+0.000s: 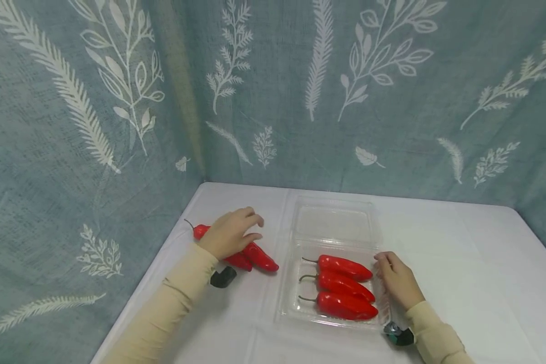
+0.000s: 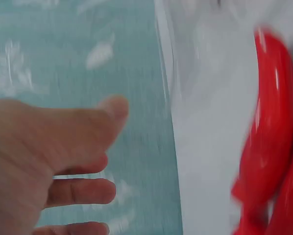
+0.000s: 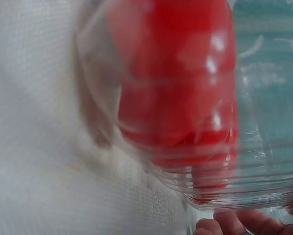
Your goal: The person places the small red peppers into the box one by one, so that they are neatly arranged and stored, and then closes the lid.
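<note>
Three long red chili peppers [image 1: 344, 268] lie side by side in a clear plastic clamshell container [image 1: 296, 316], their stems pointing left. My right hand [image 1: 398, 278] holds the container's right edge, with fingers [image 3: 230, 223] showing beside the ribbed plastic wall in the right wrist view. To the left, my left hand [image 1: 231, 234] hovers over more red chili peppers [image 1: 265, 259] on the table and partly hides them. Its fingers are apart and loosely bent, with nothing between them. In the left wrist view, red peppers [image 2: 271, 117] lie to the right of this hand.
The container's clear lid [image 1: 334, 222] lies folded back behind its base. A white cloth covers the table [image 1: 459, 263]. Blue-green curtains [image 1: 291, 91] with white leaf patterns hang along the back and left. A dark wrist device [image 1: 223, 277] sits under the left wrist.
</note>
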`<state>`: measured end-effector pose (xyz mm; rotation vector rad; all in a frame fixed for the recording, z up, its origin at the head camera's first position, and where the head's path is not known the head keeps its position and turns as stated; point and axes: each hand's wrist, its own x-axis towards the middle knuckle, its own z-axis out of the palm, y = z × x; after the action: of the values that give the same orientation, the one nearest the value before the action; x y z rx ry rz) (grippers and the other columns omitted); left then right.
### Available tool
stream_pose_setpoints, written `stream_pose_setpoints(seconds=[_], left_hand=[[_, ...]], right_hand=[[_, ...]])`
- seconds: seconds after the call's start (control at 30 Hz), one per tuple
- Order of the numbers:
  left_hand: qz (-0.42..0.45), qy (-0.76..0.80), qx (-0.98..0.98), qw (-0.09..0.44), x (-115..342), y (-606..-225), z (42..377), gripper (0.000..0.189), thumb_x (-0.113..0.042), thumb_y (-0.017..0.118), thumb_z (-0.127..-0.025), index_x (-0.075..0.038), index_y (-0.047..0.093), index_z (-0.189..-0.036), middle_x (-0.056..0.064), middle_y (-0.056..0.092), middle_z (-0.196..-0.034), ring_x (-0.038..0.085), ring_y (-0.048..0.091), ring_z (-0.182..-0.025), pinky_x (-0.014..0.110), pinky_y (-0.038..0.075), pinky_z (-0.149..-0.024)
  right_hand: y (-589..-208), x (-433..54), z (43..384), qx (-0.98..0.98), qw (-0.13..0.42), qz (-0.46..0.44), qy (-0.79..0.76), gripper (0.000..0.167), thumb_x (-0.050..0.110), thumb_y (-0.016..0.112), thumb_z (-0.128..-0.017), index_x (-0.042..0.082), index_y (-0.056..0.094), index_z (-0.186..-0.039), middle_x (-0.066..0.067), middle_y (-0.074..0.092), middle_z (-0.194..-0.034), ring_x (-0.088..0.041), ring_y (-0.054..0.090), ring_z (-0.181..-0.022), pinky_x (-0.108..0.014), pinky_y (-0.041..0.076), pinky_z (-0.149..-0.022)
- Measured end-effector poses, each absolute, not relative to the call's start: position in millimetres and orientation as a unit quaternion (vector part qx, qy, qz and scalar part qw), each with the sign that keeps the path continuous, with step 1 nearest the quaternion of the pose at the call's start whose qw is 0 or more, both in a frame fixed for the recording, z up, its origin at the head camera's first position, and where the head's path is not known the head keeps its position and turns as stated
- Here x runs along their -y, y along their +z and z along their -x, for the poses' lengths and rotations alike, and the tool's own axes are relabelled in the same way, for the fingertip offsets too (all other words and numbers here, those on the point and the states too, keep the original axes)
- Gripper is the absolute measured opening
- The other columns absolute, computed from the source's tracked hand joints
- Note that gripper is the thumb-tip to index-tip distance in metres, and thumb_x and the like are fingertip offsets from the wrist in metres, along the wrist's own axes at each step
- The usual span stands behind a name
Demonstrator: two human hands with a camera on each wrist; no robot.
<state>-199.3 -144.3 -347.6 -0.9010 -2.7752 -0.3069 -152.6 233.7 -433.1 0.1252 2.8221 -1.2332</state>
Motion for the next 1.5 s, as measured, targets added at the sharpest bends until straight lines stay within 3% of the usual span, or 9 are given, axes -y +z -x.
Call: stream_pose_setpoints(seconds=[0.27, 0.57, 0.97, 1.13, 1.5], left_hand=[[0.192, -0.111, 0.974, 0.054, 202, -364, 226, 0.028, -0.009, 0.075, -0.081, -0.012, 0.065, -0.107, 0.008, 0.061, -0.103, 0.024, 0.060, -0.092, 0.040, 0.055, -0.080], [0.198, -0.103, 0.974, 0.025, 229, -388, 232, 0.035, -0.011, 0.078, -0.078, -0.011, 0.067, -0.111, 0.013, 0.062, -0.108, 0.029, 0.058, -0.100, 0.043, 0.054, -0.083], [0.151, -0.109, 0.981, -0.052, 236, -404, 233, 0.045, -0.010, 0.080, -0.076, -0.011, 0.066, -0.119, 0.011, 0.063, -0.112, 0.030, 0.059, -0.103, 0.045, 0.053, -0.084], [0.143, -0.103, 0.983, -0.049, 237, -410, 233, 0.053, -0.008, 0.081, -0.074, -0.012, 0.063, -0.124, 0.012, 0.062, -0.114, 0.031, 0.059, -0.103, 0.045, 0.054, -0.083], [0.147, -0.096, 0.984, -0.027, 240, -410, 235, 0.056, -0.006, 0.082, -0.072, -0.009, 0.062, -0.124, 0.014, 0.063, -0.113, 0.032, 0.059, -0.101, 0.047, 0.054, -0.083]], right_hand=[[-433, -236, 153, -0.914, 0.029, -0.038, -0.404, 0.040, 0.033, 0.032, -0.104, 0.003, 0.053, -0.122, -0.017, 0.063, -0.107, -0.027, 0.057, -0.093, -0.046, 0.050, -0.087], [-438, -238, 151, -0.912, 0.046, -0.047, -0.405, 0.042, 0.035, 0.031, -0.104, 0.003, 0.052, -0.123, -0.019, 0.061, -0.113, -0.032, 0.056, -0.103, -0.055, 0.044, -0.096], [-444, -239, 150, -0.911, 0.032, -0.052, -0.407, 0.038, 0.030, 0.034, -0.103, 0.003, 0.054, -0.120, -0.014, 0.063, -0.102, -0.024, 0.056, -0.088, -0.044, 0.051, -0.084], [-440, -238, 152, -0.908, 0.038, -0.059, -0.413, 0.037, 0.031, 0.035, -0.103, 0.004, 0.054, -0.121, -0.011, 0.061, -0.098, -0.022, 0.054, -0.085, -0.033, 0.049, -0.075], [-439, -236, 156, -0.912, 0.033, -0.056, -0.405, 0.036, 0.030, 0.035, -0.103, 0.005, 0.054, -0.121, -0.010, 0.062, -0.097, -0.022, 0.055, -0.087, -0.037, 0.050, -0.078]])
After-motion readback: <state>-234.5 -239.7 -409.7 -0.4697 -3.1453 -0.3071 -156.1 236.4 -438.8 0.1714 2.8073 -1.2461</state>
